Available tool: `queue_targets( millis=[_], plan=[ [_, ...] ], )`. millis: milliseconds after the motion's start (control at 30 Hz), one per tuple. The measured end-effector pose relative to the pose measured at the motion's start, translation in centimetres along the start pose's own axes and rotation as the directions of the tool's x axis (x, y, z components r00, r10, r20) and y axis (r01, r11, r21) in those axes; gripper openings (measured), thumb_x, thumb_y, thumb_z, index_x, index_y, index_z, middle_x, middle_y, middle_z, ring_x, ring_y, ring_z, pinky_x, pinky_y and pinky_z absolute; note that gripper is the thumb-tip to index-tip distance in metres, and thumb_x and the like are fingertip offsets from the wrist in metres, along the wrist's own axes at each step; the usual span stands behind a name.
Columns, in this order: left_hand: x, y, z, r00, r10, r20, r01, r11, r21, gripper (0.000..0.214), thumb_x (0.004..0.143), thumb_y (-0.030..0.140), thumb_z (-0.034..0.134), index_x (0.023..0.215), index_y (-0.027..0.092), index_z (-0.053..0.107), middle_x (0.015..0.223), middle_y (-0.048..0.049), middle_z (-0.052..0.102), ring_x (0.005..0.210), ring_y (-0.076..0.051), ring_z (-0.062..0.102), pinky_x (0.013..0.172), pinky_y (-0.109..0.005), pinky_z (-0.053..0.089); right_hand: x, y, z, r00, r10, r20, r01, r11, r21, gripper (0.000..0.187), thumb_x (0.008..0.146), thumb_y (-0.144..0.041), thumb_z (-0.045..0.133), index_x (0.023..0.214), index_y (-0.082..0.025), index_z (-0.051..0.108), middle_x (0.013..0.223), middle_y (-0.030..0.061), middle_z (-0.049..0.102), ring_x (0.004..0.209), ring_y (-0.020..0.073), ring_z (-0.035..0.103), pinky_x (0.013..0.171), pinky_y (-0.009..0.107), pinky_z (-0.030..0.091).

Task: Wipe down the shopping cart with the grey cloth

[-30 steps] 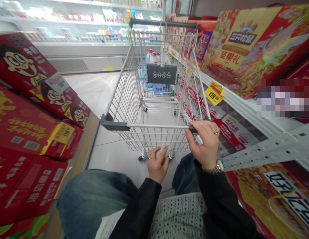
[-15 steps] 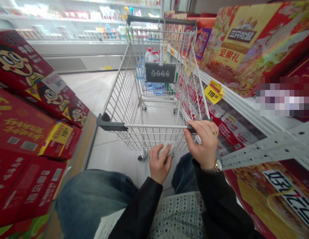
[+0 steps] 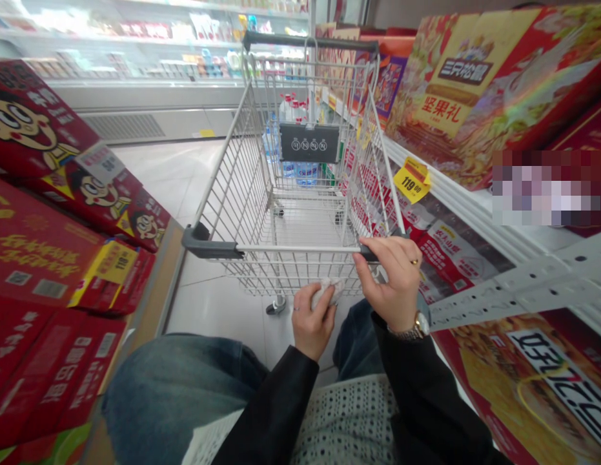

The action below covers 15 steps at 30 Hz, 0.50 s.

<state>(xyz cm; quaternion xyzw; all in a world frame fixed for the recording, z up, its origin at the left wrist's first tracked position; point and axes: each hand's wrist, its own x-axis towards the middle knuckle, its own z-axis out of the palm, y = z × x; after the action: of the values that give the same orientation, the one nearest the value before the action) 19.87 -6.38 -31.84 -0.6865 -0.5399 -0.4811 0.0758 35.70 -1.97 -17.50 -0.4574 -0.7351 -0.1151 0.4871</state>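
A wire shopping cart (image 3: 242, 174) with nothing in its basket stands in front of me in a store aisle. My right hand (image 3: 399, 278) is closed round the right end of the cart's near top rail (image 3: 290, 248). My left hand (image 3: 310, 320) sits lower, against the cart's near wire wall, closed on a small crumpled whitish cloth (image 3: 328, 290). My denim-covered knees show below the hands.
Red gift boxes (image 3: 62, 213) are stacked on the left. On the right, shelves (image 3: 479, 206) hold more red and yellow boxes, with a yellow price tag (image 3: 414, 181). Pale tiled floor (image 3: 159, 174) leads to refrigerated cases (image 3: 135, 58) at the back.
The view has shifted slightly, and the cart sits a little further left. My left hand with the cloth has slid slightly right along the cart's lower wall. My right hand keeps its grip.
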Motion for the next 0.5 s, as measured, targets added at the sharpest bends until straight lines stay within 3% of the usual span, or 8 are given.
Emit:
queue_targets(
  millis=[167, 367, 500],
  plan=[
    [-0.57, -0.32, 0.37, 1.0, 0.002, 0.017, -0.002, 1.0, -0.016, 0.036, 0.082, 0.013, 0.067, 0.116, 0.024, 0.07, 0.113, -0.0103, 0.062, 0.107, -0.023, 0.06, 0.093, -0.04, 0.054, 0.06, -0.06, 0.03, 1.0, -0.006, -0.008, 0.006, 1.0, -0.009, 0.025, 0.09, -0.024, 0.067, 0.115, -0.024, 0.068, 0.105, 0.0043, 0.074, 0.103, 0.0223, 0.063, 0.099, 0.04, 0.043],
    [0.26, 0.07, -0.14, 1.0, 0.002, 0.01, -0.002, 0.999, -0.042, 0.041, 0.083, 0.014, 0.068, 0.122, 0.026, 0.067, 0.121, -0.0114, 0.059, 0.112, -0.024, 0.058, 0.1, -0.044, 0.051, 0.1, -0.26, -0.03, 1.0, -0.008, -0.012, 0.008, 1.0, -0.005, 0.025, 0.09, -0.023, 0.067, 0.115, -0.024, 0.068, 0.105, 0.0043, 0.074, 0.104, 0.0216, 0.063, 0.099, 0.04, 0.042],
    [-0.7, -0.56, 0.69, 0.999, 0.025, 0.038, -0.024, 0.999, -0.039, 0.036, 0.083, 0.013, 0.067, 0.117, 0.025, 0.069, 0.114, -0.0106, 0.06, 0.105, -0.023, 0.059, 0.095, -0.04, 0.052, 0.07, -0.3, 0.0, 1.0, 0.002, -0.005, -0.002, 1.0, -0.005, 0.023, 0.09, -0.024, 0.067, 0.113, -0.024, 0.068, 0.105, 0.0043, 0.074, 0.104, 0.0217, 0.062, 0.099, 0.04, 0.043]
  ],
)
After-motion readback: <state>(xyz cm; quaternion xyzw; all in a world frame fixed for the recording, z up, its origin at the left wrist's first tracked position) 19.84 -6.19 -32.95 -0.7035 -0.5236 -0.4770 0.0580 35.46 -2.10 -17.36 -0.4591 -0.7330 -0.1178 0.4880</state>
